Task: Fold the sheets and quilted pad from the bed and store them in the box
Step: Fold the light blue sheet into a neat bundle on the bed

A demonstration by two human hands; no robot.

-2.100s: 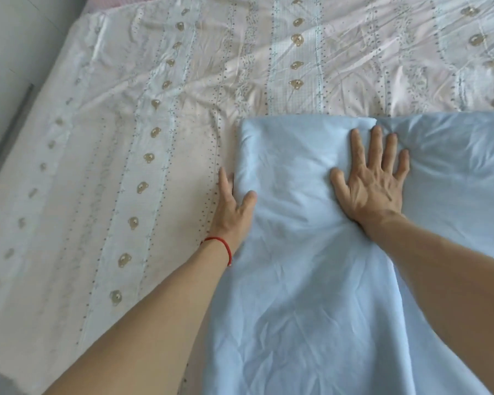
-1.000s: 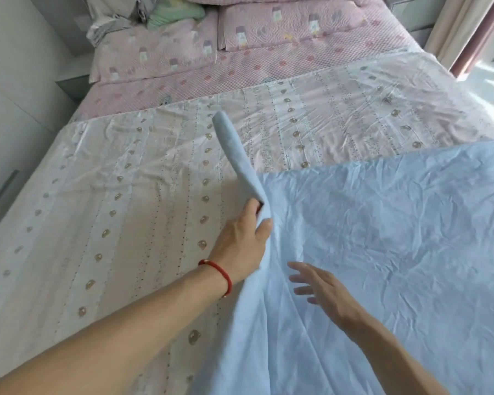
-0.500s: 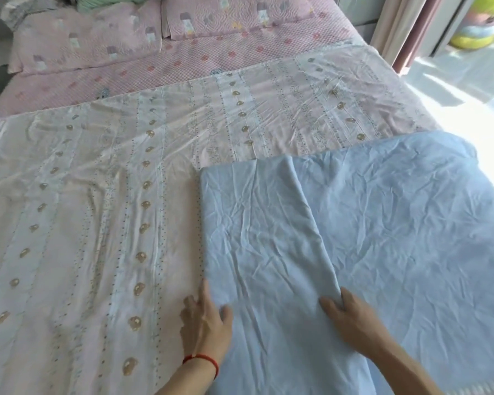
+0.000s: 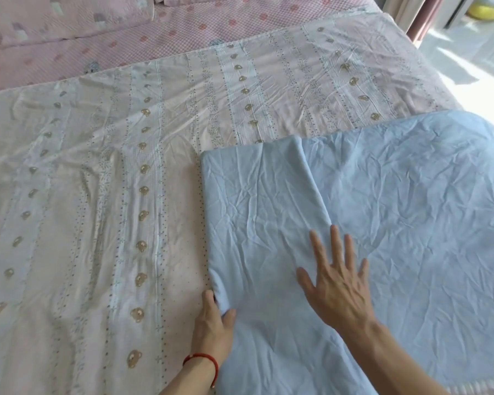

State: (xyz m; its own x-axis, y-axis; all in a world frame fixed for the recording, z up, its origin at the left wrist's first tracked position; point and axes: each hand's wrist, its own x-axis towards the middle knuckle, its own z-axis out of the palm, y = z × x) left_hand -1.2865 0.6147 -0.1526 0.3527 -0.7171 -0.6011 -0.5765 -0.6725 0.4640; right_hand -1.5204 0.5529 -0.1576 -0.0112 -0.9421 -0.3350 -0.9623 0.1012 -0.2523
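Note:
A light blue sheet (image 4: 397,201) lies on the right half of the bed, its left part folded over into a long flap (image 4: 257,201). My left hand (image 4: 213,323) pinches the flap's left fold between thumb and fingers. My right hand (image 4: 337,280) lies flat with spread fingers on the flap near its right edge. Under the blue sheet a pale pink sheet (image 4: 97,195) printed with rows of little bears is spread across the bed. Beyond it the pink quilted pad (image 4: 183,32) covers the head of the bed. No box is in view.
Pink pillows (image 4: 54,15) lie at the head of the bed. Past the bed's right side are a curtain (image 4: 411,10) and a sunlit floor (image 4: 474,52).
My left hand lifted the blue sheet's left edge and laid it over to the right as a flap. My right hand went from the flap's edge to lying flat on it.

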